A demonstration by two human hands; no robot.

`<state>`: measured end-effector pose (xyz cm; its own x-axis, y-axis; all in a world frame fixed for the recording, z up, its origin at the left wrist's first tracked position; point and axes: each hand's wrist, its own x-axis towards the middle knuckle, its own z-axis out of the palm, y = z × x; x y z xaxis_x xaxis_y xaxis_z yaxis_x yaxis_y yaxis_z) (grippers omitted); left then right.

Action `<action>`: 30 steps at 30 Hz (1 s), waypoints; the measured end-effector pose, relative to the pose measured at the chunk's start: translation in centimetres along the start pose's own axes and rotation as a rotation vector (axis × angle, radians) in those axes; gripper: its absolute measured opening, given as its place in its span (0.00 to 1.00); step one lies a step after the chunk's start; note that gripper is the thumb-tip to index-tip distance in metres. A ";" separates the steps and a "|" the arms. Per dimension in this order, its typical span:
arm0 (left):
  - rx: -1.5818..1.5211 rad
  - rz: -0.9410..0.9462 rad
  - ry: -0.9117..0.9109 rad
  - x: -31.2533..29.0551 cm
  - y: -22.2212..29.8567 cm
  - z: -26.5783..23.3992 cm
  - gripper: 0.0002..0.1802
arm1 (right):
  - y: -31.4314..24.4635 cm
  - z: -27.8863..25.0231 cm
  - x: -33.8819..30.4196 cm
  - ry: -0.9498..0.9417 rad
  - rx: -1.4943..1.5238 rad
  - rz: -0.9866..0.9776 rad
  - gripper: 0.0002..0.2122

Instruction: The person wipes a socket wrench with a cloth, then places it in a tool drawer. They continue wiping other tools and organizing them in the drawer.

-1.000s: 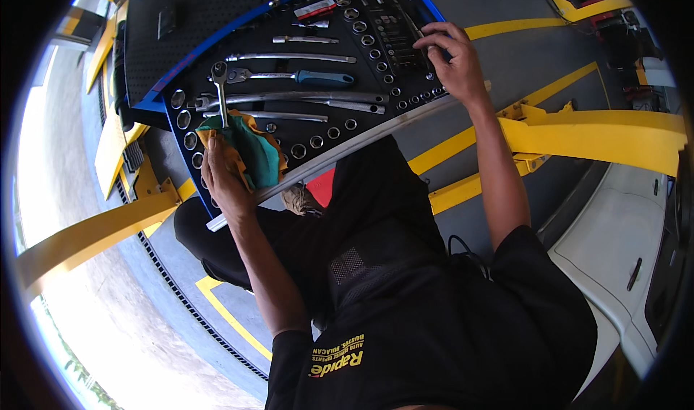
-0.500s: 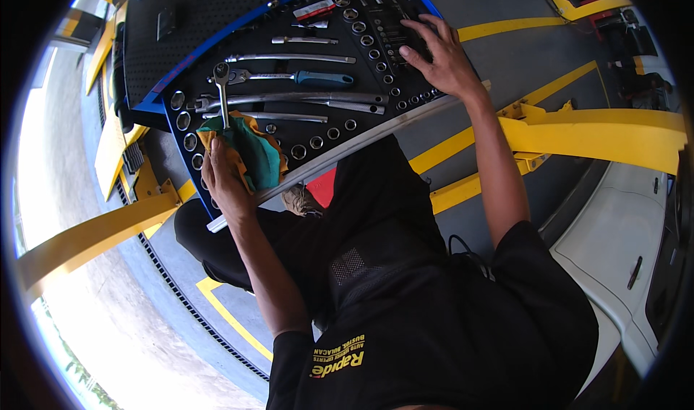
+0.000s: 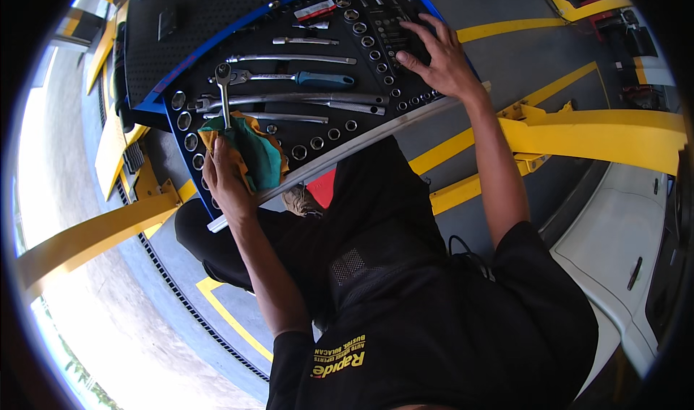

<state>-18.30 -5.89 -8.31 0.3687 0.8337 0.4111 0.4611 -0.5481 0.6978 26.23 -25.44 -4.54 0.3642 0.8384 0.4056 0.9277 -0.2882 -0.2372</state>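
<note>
My left hand (image 3: 228, 178) is closed around a ratchet wrench (image 3: 223, 92) and a green and orange cloth (image 3: 264, 153). The ratchet's round head points away from me, over the open tool drawer (image 3: 238, 37); its handle runs down into the cloth. My right hand (image 3: 441, 56) hovers at or rests on the drawer's right part, fingers apart, over a dark insert with small bits (image 3: 394, 37). Beside it runs a row of sockets (image 3: 367, 41). An adjustable wrench with a blue-grey handle (image 3: 325, 79) and long chrome bars (image 3: 289, 59) lie in the middle.
A metal edge strip (image 3: 361, 150) borders the drawer's near side. Yellow lift arms (image 3: 593, 135) stand to the right and left. A white car (image 3: 614, 229) is at the right. Below the drawer are my knees and a red object (image 3: 323, 188).
My right hand has shifted very slightly, with its thumb drawn a little to the left and down. The left hand, ratchet and cloth stay in place.
</note>
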 end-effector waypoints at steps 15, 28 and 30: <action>-0.345 -0.321 -0.056 0.3 -0.5 0.0 0.24 | 0.0 0.3 -0.1 -0.012 -0.035 0.011 0.35; -0.316 -0.271 -0.090 0.2 -1.6 0.3 0.26 | 0.0 0.2 -0.1 -0.025 -0.030 0.022 0.36; -0.282 -0.247 -0.089 0.2 -1.7 0.3 0.25 | 0.0 0.1 -0.1 -0.027 -0.027 0.021 0.35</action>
<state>-18.77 -4.84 -9.61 0.3487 0.9224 0.1661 0.3091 -0.2805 0.9087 26.15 -25.46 -4.69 0.3820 0.8439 0.3767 0.9217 -0.3182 -0.2218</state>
